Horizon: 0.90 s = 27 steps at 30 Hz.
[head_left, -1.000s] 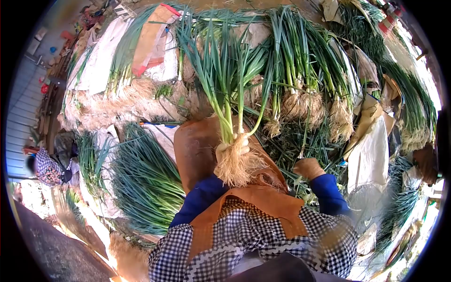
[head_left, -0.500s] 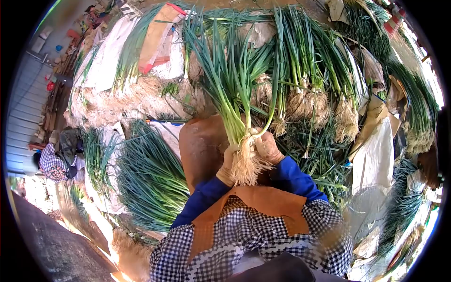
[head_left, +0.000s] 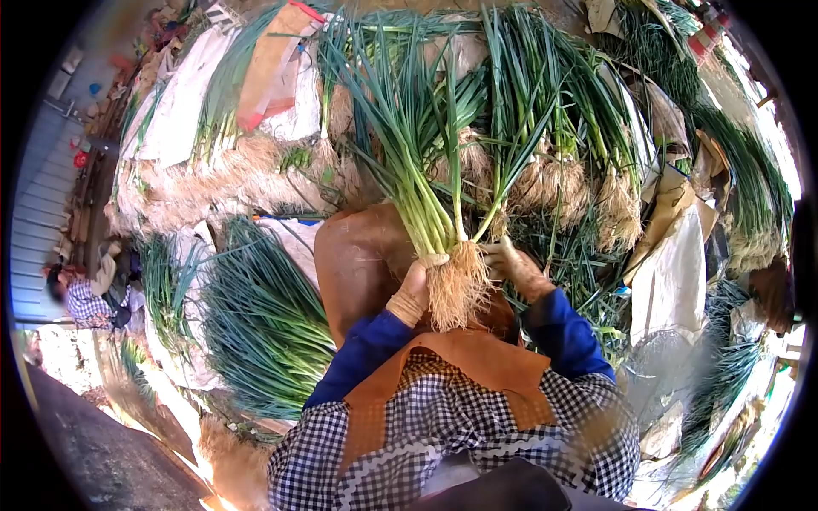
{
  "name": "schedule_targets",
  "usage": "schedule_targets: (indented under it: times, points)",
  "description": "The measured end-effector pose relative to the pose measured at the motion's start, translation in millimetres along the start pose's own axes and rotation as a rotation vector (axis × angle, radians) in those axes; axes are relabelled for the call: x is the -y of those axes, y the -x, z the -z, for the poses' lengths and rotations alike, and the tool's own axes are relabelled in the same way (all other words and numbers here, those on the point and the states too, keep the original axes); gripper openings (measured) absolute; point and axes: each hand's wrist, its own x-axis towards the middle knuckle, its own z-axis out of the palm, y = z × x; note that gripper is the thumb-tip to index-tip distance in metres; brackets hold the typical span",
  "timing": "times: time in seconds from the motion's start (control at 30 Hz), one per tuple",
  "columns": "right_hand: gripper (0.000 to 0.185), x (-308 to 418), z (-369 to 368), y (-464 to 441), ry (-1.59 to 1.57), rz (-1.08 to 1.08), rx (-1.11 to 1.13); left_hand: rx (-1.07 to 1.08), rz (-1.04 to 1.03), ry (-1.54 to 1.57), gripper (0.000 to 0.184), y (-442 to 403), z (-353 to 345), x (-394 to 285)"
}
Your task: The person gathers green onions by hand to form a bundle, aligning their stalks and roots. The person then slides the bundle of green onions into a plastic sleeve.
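My left hand [head_left: 412, 288] is closed round the lower stems of a bunch of green onions [head_left: 426, 209], just above the roots. The bunch stands upright before my apron, leaves pointing away from me and a thick tuft of pale roots [head_left: 460, 285] hanging toward me. One stalk [head_left: 509, 183] splays out to the right of the others. At the right side of the roots is my right hand [head_left: 521, 268], thumb and fingers apart, fingertips close to the root tuft. Whether those fingertips touch it I cannot tell.
Bundled green onions [head_left: 554, 128] lie in a row ahead, roots toward me. A loose pile [head_left: 264, 324] lies to my left, and leaf scraps [head_left: 571, 255] to my right. White sacks [head_left: 673, 281] lie at right. Another person [head_left: 89, 298] sits far left.
My right hand has moved off the root base to the right and its fingers have spread. My left hand still holds the bunch, and the right stalk leans farther out.
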Motion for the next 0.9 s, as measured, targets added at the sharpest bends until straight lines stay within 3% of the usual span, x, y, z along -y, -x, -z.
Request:
schedule_targets:
  times: [0.03, 0.1, 0.23, 0.3, 0.33, 0.37, 0.43, 0.5, 0.53, 0.57, 0.63, 0.67, 0.7, 0.73, 0.77, 0.8, 0.83, 0.9]
  points:
    - [0.045, 13.9, -30.4, -2.8, -0.137, 0.036, -0.126, -0.013, 0.031, -0.071, 0.041, -1.0, -0.9, -3.9]
    - [0.03, 11.2, -46.7, -26.4, -0.329, 0.18, -0.083, -0.091, -0.062, -0.194, 0.039, 1.9, -3.6, -6.7]
    - [0.016, 2.9, -45.2, -38.0, -0.371, 0.256, -0.15, -0.038, -0.116, -0.211, 0.036, -4.5, -16.3, -4.3]
    - [0.013, -11.0, -36.0, -40.4, 0.205, 0.417, -0.398, -0.002, -0.04, -0.194, 0.037, -15.2, -19.0, 2.3]
    - [0.012, -20.3, -33.9, -40.5, -0.032, 0.451, -0.364, -0.007, -0.044, -0.148, 0.036, -17.2, -24.5, 10.2]
    - [0.012, -34.5, -21.2, -50.1, 0.184, 0.633, -0.468, -0.057, -0.031, -0.094, 0.039, -18.4, -33.6, 17.0]
    - [0.018, -33.0, -12.2, -54.1, -0.334, 0.383, -0.625, -0.002, -0.162, -0.174, 0.045, -17.9, -42.9, 17.9]
    - [0.02, -48.1, 50.8, -56.7, 0.043, 0.323, -0.916, 0.244, -0.131, -0.037, 0.05, 6.0, -64.0, 1.0]
    - [0.02, -48.5, 66.6, -51.0, 0.536, 0.362, -1.078, 0.239, -0.31, 0.018, 0.057, 11.5, -66.3, -0.5]
    - [0.019, -31.8, 55.7, -35.1, 0.626, 0.465, -1.056, 0.366, -0.215, -0.013, 0.06, 6.5, -50.4, -6.1]
    - [0.018, 5.2, 10.5, -13.4, 0.665, 0.655, -0.836, 0.258, -0.209, 0.01, 0.057, 10.0, -55.4, -2.8]
    - [0.019, 3.6, 0.6, -29.0, 0.685, 0.811, -0.63, 0.268, -0.144, -0.016, 0.055, 6.3, -47.8, 0.5]
    - [0.021, 14.3, -16.1, -29.4, 0.918, 0.879, -0.408, 0.278, -0.085, -0.042, 0.053, -0.7, -26.7, 7.9]
    - [0.023, 12.6, -20.4, -40.0, 0.817, 0.863, -0.432, 0.164, -0.088, -0.075, 0.053, -17.2, 16.4, 18.8]
    - [0.025, 10.4, -20.8, -51.1, 0.712, 0.842, -0.451, 0.163, -0.09, -0.075, 0.053, -10.7, 2.6, 18.5]
    - [0.028, 29.3, -10.3, -52.6, 0.585, 0.524, -0.599, 0.212, -0.079, 0.011, 0.052, 3.0, -26.2, 15.8]
    - [0.036, 27.0, 11.9, -76.1, 0.845, 0.555, -0.825, 0.264, -0.072, 0.097, 0.05, 10.1, -43.2, 13.2]
    - [0.049, 48.9, 21.6, -84.7, 1.131, 0.291, -0.916, 0.194, -0.103, 0.065, 0.049, 13.5, -30.4, 6.4]
